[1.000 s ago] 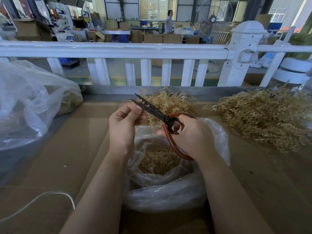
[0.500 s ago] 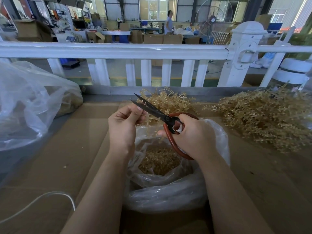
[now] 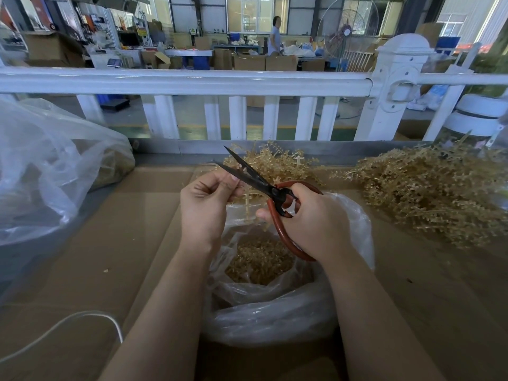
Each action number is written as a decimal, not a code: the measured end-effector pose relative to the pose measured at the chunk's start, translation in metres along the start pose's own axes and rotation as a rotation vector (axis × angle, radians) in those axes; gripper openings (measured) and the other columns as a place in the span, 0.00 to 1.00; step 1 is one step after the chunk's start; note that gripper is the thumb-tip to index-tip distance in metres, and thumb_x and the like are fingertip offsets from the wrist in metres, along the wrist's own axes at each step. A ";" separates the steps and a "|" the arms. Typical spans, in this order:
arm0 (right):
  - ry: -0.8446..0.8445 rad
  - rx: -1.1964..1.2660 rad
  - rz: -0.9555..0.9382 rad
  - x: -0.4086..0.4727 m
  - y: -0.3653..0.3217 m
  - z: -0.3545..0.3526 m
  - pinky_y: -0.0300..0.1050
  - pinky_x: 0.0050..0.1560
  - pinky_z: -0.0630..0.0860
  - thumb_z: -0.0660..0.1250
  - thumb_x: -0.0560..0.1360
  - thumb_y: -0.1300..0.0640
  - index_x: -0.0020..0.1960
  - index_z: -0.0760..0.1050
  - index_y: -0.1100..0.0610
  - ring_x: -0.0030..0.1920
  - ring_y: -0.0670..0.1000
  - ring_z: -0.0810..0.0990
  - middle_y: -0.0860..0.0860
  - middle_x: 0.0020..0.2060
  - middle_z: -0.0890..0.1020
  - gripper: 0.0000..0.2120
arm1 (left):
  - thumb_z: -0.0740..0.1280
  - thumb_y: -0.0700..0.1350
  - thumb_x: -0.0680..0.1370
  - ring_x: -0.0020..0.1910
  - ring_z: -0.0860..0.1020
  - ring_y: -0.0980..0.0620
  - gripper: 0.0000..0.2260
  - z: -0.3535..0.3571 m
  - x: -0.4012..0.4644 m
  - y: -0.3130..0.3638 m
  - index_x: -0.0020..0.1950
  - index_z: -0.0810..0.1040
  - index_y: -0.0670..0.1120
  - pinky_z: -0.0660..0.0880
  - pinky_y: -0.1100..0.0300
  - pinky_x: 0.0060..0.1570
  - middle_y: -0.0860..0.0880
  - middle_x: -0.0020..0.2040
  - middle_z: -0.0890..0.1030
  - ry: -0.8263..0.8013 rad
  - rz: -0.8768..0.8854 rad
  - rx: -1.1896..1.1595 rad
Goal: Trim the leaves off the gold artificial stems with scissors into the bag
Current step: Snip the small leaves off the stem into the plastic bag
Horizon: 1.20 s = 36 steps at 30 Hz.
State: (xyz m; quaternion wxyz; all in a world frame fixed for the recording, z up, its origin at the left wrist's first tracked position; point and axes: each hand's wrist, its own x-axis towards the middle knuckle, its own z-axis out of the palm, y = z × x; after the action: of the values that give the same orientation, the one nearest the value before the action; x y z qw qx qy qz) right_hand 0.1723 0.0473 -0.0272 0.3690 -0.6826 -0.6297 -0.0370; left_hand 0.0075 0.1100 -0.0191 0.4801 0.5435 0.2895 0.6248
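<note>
1. The left hand point(image 3: 204, 203) curls its fingers and thumb round a thin gold plastic stem point(image 3: 248, 200); the pinch point is hidden behind the fingers, and the stem shows only below the grip, hanging towards the bag.
2. The right hand point(image 3: 316, 224) grips the red loop handles of black-bladed metal scissors point(image 3: 264, 185). The blades stand parted, tips just past the left fingertips; whether they touch the stem cannot be told.
3. Directly beneath both grips sits a crinkled clear plastic bag point(image 3: 354, 224), mouth open, with gold clippings point(image 3: 259, 261) inside. Its near side is partly covered by the forearms.
4. A small heap of gold stems point(image 3: 272, 163) lies just beyond the scissors; a larger bristly pile point(image 3: 428, 193) lies right of the right hand, cut off at the frame edge.
5. Flat brown cardboard point(image 3: 110, 243) lies open left of the left hand, up to a big translucent bag point(image 3: 46, 171).
</note>
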 end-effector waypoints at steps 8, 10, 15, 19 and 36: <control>-0.011 0.032 0.006 -0.001 0.001 0.001 0.27 0.34 0.63 0.59 0.64 0.19 0.46 0.74 0.40 0.36 0.32 0.72 0.33 0.33 0.74 0.26 | 0.68 0.37 0.77 0.33 0.76 0.56 0.05 0.000 0.001 -0.001 0.47 0.84 0.43 0.75 0.66 0.39 0.52 0.33 0.82 -0.017 -0.043 -0.070; 0.004 0.035 -0.002 -0.001 0.000 0.001 0.26 0.33 0.62 0.57 0.64 0.18 0.45 0.74 0.40 0.34 0.32 0.72 0.33 0.32 0.74 0.28 | 0.68 0.37 0.77 0.33 0.76 0.56 0.05 0.000 0.001 -0.001 0.46 0.83 0.43 0.75 0.65 0.39 0.52 0.33 0.82 -0.023 -0.047 -0.089; 0.030 0.061 -0.018 -0.001 -0.001 0.001 0.26 0.32 0.63 0.55 0.64 0.18 0.44 0.71 0.39 0.33 0.32 0.72 0.32 0.30 0.73 0.26 | 0.66 0.35 0.78 0.34 0.75 0.55 0.06 0.003 0.001 0.002 0.44 0.82 0.41 0.73 0.64 0.39 0.51 0.33 0.81 -0.034 -0.088 -0.163; 0.037 0.083 -0.016 -0.001 0.000 0.003 0.26 0.34 0.64 0.53 0.63 0.16 0.41 0.69 0.38 0.32 0.32 0.72 0.30 0.30 0.71 0.27 | 0.65 0.35 0.78 0.34 0.74 0.54 0.06 0.002 0.001 0.003 0.44 0.81 0.40 0.73 0.65 0.38 0.51 0.33 0.81 -0.048 -0.108 -0.197; 0.034 0.061 -0.005 0.001 0.003 0.004 0.29 0.34 0.68 0.59 0.64 0.19 0.49 0.78 0.44 0.37 0.32 0.74 0.33 0.34 0.76 0.31 | 0.67 0.32 0.77 0.33 0.76 0.54 0.07 0.002 0.000 0.005 0.42 0.81 0.40 0.75 0.64 0.39 0.50 0.32 0.80 -0.026 -0.016 -0.034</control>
State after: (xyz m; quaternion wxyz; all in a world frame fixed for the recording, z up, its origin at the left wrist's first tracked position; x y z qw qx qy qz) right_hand 0.1736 0.0504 -0.0316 0.4002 -0.6687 -0.6259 -0.0303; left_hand 0.0083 0.1083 -0.0143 0.4978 0.5409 0.2770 0.6188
